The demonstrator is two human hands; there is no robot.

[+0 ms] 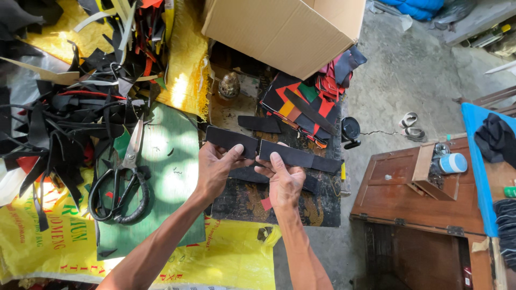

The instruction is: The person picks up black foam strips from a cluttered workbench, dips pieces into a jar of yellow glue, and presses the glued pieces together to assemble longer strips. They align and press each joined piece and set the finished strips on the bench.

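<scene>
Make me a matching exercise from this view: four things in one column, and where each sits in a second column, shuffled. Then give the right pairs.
Things:
1. black strip
2. scissors
3. cardboard box
4. white-lidded jar

Places:
A. on the brown wooden cabinet at the right
B. lying on the green mat at the left
C. at the top, above the stack of coloured pieces
D. held in the left hand, beside a second strip in the right hand

Pairs: 1-D, 2-B, 3-C, 4-A
</scene>
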